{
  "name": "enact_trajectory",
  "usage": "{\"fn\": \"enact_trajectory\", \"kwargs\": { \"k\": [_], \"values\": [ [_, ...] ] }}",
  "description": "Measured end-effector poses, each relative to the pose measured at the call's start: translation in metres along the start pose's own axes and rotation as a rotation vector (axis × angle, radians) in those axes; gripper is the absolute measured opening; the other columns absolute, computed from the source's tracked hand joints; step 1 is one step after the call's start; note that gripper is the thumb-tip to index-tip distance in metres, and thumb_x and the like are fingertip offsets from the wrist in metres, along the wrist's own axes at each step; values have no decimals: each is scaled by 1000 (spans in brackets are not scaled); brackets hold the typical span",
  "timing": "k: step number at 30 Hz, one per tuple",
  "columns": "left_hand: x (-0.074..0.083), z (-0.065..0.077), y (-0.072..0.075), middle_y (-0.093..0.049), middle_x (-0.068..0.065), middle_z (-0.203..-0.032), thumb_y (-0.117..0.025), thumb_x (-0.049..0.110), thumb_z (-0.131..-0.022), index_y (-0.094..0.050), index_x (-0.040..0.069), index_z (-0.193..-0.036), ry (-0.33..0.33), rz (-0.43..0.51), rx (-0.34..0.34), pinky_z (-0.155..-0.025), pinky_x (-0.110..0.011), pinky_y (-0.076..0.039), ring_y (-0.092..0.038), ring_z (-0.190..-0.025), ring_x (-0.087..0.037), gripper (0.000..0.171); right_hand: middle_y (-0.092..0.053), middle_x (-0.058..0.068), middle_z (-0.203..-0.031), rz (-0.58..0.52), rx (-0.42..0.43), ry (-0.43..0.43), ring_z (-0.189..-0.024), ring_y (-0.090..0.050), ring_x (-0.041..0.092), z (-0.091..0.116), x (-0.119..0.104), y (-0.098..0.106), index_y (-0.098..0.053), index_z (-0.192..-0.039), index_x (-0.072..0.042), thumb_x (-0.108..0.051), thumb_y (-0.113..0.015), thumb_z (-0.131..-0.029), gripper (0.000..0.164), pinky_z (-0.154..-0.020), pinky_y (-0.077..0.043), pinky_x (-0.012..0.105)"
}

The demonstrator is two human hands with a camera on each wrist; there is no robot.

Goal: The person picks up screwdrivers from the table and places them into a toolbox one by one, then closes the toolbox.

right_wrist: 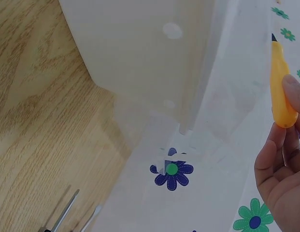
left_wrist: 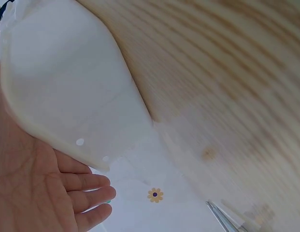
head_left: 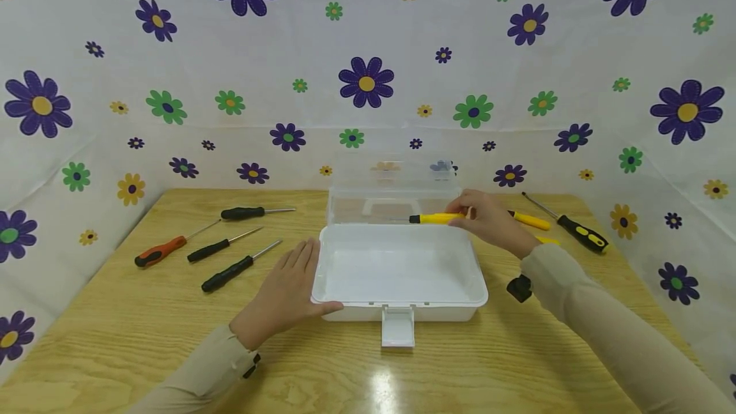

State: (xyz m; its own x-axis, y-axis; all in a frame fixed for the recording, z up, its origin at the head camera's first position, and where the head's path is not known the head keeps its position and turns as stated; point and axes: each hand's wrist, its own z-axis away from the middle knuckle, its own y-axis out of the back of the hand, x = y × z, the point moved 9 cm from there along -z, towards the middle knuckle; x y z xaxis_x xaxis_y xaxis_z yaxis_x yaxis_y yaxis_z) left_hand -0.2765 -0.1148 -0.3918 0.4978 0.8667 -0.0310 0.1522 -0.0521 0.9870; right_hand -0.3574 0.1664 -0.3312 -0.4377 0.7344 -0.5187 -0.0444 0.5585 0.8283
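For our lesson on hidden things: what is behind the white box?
Its raised clear lid, then flowered cloth. The box hides the tabletop immediately behind its body.

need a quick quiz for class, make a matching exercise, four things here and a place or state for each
1 Left hand
2 Right hand
3 White box
4 Orange-and-black screwdriver

A Stands open, clear lid raised
B Rests against the box's left end
C Leftmost tool in the head view
D Holds a yellow-handled screwdriver

Pairs: 1-B, 2-D, 3-A, 4-C
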Motion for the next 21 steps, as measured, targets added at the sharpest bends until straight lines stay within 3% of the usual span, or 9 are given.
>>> {"fn": "enact_trajectory", "kwargs": {
  "k": [3, 7, 15, 21],
  "values": [
    [0, 0, -1, -32, -27, -147, -51, 75, -76, -26, -11, -143, 3, 4, 4, -109, -50, -33, -34, -136, -40, 112, -63, 7, -91, -1, -18, -5, -82, -52, 19, -2, 0, -3, -71, -101, -5, -10, -68, -85, 18, -72, -45, 26],
    [-1, 0, -1, -42, -26, -142, -53, 75, -75, -26, -10, -143, 10, 9, 14, -105, -50, -37, -45, -128, -39, 112, -64, 8, -92, 10, -31, -11, -82, -53, 19, -5, -1, -6, -71, -102, -5, -10, -68, -85, 18, -72, -45, 27],
    [-2, 0, -3, -63, -20, -117, -52, 76, -74, -26, -9, -144, 30, -6, 12, -92, -46, -47, -61, -104, -33, 113, -64, 7, -91, 36, -58, -21, -81, -53, 19, -12, 0, -15, -71, -101, -5, -10, -69, -84, 17, -71, -46, 27],
    [-3, 1, -4, -67, -20, -105, -48, 79, -75, -26, -8, -144, 42, -13, -9, -82, -43, -51, -65, -94, -31, 113, -66, 6, -89, 21, -86, -4, -78, -52, 18, -13, -5, -22, -72, -98, -6, -10, -70, -83, 16, -69, -45, 26]
  ]
}}
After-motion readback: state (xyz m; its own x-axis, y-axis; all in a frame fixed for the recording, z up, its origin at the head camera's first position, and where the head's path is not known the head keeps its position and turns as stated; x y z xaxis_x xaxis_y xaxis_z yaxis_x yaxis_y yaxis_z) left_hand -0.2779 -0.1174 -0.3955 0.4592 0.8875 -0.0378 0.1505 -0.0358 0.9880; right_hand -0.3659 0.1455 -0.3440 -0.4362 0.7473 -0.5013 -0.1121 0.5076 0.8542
